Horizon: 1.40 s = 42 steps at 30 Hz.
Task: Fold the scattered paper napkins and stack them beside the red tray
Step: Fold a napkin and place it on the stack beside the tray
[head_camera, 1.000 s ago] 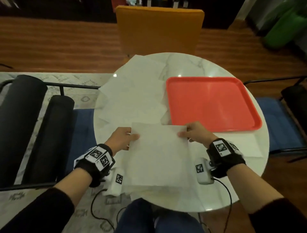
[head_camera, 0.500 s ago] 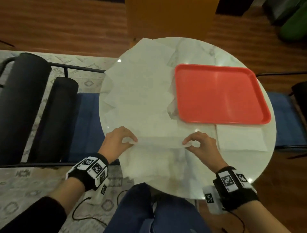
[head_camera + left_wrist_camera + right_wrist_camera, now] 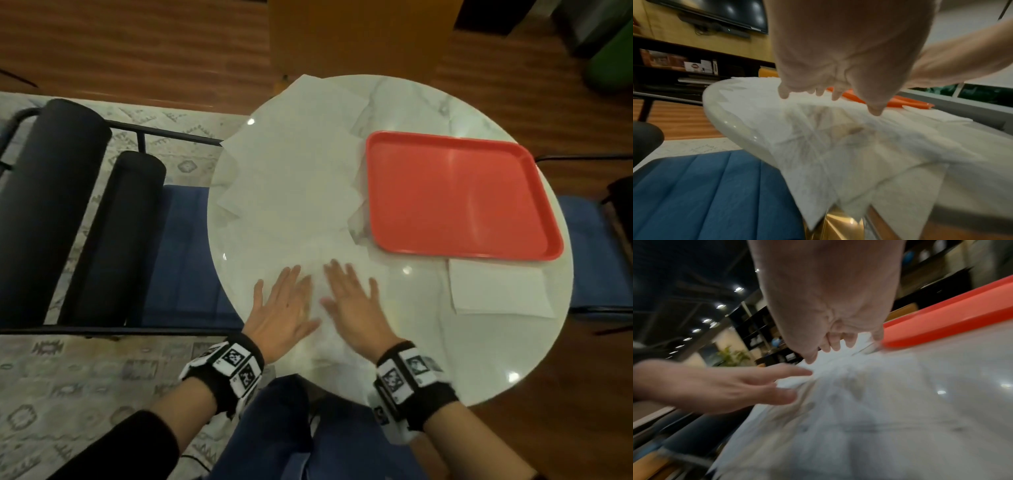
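A white paper napkin (image 3: 320,308) lies folded at the near edge of the round marble table (image 3: 428,301), its lower part hanging over the rim (image 3: 838,170). Both hands lie flat on it side by side with straight, spread fingers: my left hand (image 3: 284,305) on its left half, my right hand (image 3: 352,301) on its right half. Several unfolded napkins (image 3: 291,178) overlap across the table's left side. The red tray (image 3: 455,195) sits at the right. One folded napkin (image 3: 496,287) lies just in front of the tray.
A blue-cushioned chair (image 3: 185,257) with black bolsters (image 3: 51,205) stands left of the table, another blue seat (image 3: 596,257) is at the right, and an orange chair back (image 3: 359,37) is beyond. My knees (image 3: 308,438) are under the near rim.
The hands pinched the napkin's far corners, pulled that edge toward me to fold it, then let go. Now both lie flat on the folded napkin.
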Tool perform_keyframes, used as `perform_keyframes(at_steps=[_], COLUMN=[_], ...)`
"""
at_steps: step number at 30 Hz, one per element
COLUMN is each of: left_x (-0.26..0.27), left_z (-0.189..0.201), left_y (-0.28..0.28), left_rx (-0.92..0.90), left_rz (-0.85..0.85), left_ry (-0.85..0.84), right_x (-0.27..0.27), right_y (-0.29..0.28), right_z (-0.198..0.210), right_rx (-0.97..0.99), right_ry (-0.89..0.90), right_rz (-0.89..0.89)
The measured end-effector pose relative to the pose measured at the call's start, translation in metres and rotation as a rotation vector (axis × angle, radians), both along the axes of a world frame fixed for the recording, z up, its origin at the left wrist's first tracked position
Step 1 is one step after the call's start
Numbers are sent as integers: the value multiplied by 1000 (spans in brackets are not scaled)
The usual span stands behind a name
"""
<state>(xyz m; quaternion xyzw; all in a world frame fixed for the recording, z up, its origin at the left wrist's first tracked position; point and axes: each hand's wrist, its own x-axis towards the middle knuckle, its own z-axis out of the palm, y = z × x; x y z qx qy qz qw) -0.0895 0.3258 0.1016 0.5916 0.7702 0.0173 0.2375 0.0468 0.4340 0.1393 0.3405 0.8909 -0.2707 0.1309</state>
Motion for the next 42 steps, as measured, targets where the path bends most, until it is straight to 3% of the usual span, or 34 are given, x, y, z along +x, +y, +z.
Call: perform_keyframes(at_steps=[2, 7, 13, 18, 22, 29, 35, 38, 42], left_x=[1, -4, -5, -3, -1, -6, 23, 44, 69], left_z=[-13, -25, -23, -23, -5, 34, 101, 134, 151], left_y=[1, -1, 1, -2, 11, 42, 62, 74, 95], left_rx=[-70, -89, -158, -55, 137, -52, 53, 180, 321], left_rz=[-50, -54, -44, -7, 88, 215, 114, 169, 301], left_ry=[18, -8, -77, -41, 108, 15, -373, -539, -725], right_x=[-17, -6, 48, 79, 77, 63, 59, 83, 142], right_y=[-15, -13, 17, 32, 31, 35, 60, 84, 116], right_z=[-11, -42, -42, -43, -42, -20, 37, 59, 77], right_rx=[-56, -18, 33, 70, 73, 39, -122, -216, -516], right_ry=[-39, -74, -153, -207, -184, -214, 34, 123, 531], right_rz=[119, 168, -12, -43, -47, -78, -114, -201, -464])
